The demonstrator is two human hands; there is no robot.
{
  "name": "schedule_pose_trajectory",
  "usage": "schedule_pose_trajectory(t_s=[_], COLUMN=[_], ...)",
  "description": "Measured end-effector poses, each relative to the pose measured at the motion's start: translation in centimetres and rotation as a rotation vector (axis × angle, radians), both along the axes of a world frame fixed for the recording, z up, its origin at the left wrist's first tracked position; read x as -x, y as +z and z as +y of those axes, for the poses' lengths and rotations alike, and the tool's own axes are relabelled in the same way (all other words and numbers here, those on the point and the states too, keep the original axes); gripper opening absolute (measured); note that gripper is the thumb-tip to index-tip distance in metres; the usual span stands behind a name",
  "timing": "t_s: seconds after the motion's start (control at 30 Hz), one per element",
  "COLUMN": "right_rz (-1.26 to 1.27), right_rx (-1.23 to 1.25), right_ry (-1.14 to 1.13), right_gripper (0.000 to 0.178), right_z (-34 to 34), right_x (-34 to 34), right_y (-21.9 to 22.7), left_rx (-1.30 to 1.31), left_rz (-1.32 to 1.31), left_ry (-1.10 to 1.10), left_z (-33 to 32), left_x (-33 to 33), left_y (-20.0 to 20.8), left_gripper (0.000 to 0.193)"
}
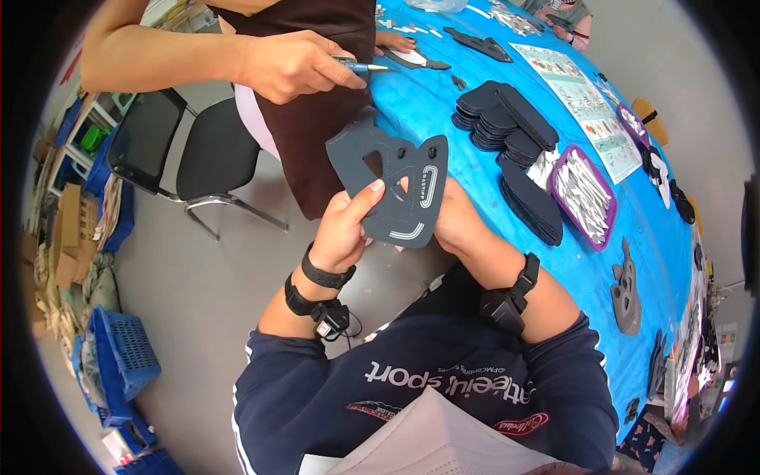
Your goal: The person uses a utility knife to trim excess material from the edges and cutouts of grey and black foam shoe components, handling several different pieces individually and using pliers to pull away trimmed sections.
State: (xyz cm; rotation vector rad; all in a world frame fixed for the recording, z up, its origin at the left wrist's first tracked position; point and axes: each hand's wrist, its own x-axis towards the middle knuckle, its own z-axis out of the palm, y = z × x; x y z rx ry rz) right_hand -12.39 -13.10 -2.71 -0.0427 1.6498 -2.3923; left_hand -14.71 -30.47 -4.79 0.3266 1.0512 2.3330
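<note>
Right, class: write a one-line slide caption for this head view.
Both hands, left and right, hold up a dark grey shoe-upper panel beside a blue table stacked with cut pieces.

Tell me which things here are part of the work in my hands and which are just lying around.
In hand:
- dark grey cut-out shoe-upper panel with white trim, held by left hand and right hand

Lying about:
- stack of dark oval pieces
- purple tray of white strips
- blue plastic crate
- black chair

A shoe-parts workshop is suggested by the blue worktable stacked with dark cut pieces (plus crates piled nearby).
</note>
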Motion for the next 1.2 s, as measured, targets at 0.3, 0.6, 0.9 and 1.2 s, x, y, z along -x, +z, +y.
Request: schedule_pose_trajectory(t_s=[0.3,0.6,0.9,1.2], right_rz=[-0.040,0.006,0.002,0.004], right_rx=[-0.184,-0.293,-0.218,-0.254], right_ry=[-0.068,0.017,0.045,0.039], right_gripper=[0.027,0.027,0.025,0.027], right_z=[-0.5,0.5,0.4,0.7], right_x=[1.8,3.6,4.2,4.2], right_y=[1.6,2.1,2.5,2.8], left_rx=[0.112,0.198,0.144,0.199], left_rz=[-0.015,0.123,0.140,0.129], left_ry=[0.224,0.169,0.200,0.198], left_z=[0.8,-0.5,0.0,0.0], left_x=[0.9,3.5,3.0,3.5], left_y=[0.8,-1.5,0.3,-0.2], left_gripper=[0.028,0.029,0.031,0.031])
